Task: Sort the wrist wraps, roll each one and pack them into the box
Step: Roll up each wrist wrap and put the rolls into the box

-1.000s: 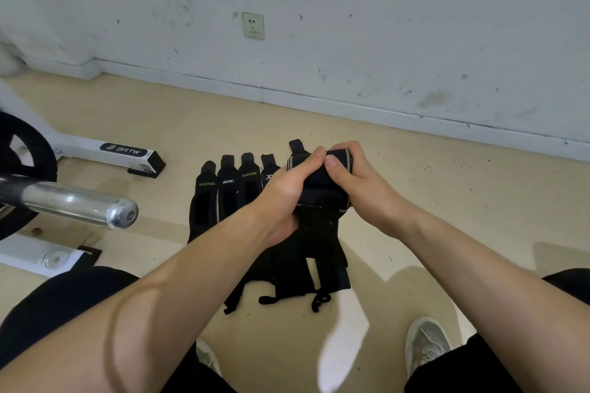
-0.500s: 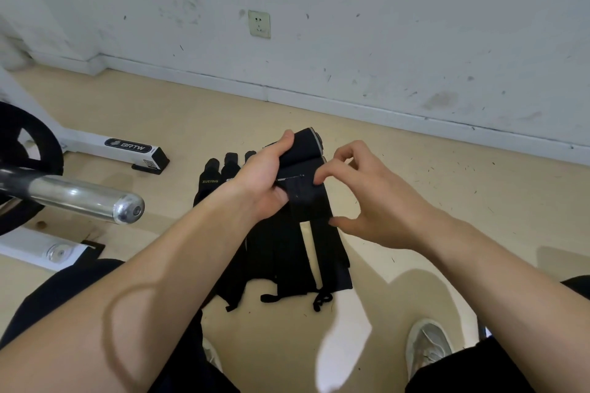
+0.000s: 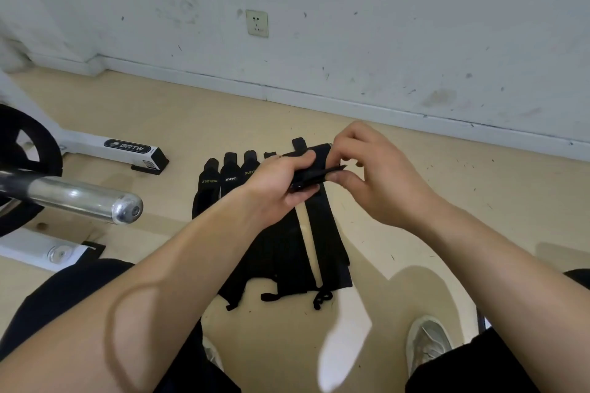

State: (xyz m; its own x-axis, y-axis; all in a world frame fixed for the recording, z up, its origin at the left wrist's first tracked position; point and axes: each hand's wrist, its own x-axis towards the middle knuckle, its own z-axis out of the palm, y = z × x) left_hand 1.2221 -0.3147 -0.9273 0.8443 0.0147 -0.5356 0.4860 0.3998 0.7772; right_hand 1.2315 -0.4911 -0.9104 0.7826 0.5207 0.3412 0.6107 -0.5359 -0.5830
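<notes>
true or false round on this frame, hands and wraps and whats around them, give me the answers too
1. The left hand and the right hand both hold one black wrist wrap. True.
2. The other wraps lie side by side on the floor. True.
3. An open box stands next to the wraps. False: no box is in view.
4. The barbell end rests on top of the wraps. False: it is off to their left, apart from them.
</notes>
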